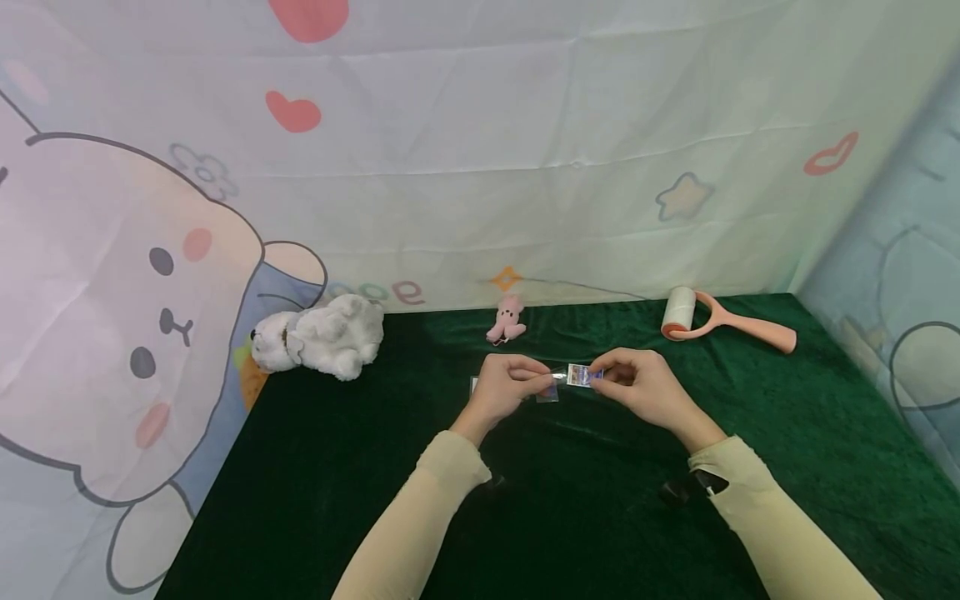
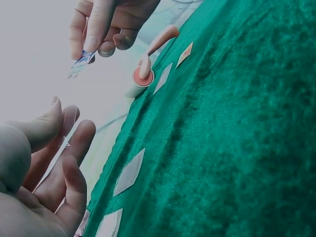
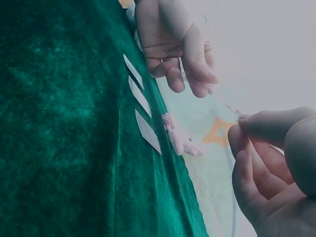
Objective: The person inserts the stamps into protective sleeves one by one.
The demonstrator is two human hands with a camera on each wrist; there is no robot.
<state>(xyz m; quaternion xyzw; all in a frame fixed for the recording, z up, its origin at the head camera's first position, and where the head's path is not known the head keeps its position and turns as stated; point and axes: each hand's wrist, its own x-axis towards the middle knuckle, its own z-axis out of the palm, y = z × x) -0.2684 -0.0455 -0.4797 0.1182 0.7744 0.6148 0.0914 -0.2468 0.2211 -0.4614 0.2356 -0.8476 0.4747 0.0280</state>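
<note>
Between the thumb and fingertips of my right hand (image 1: 647,387) is a small printed card (image 1: 580,375) with a blue and purple picture. My left hand (image 1: 504,392) pinches a thin clear plastic sleeve (image 2: 63,145), seen nearly edge-on in the left wrist view. Both hands are raised above the green cloth, facing each other, with the card close to the sleeve in the head view. On the cloth lie several small flat cards or sleeves (image 2: 130,173), some pale, one orange-toned (image 2: 185,54); in the head view the hands hide most of them.
A pink plush toy (image 1: 507,318) sits at the back edge of the green-covered table (image 1: 337,475). At the back left lies a white plush animal (image 1: 337,337). A lint roller with a peach handle (image 1: 753,327) rests at the back right, before a printed curtain (image 1: 487,125).
</note>
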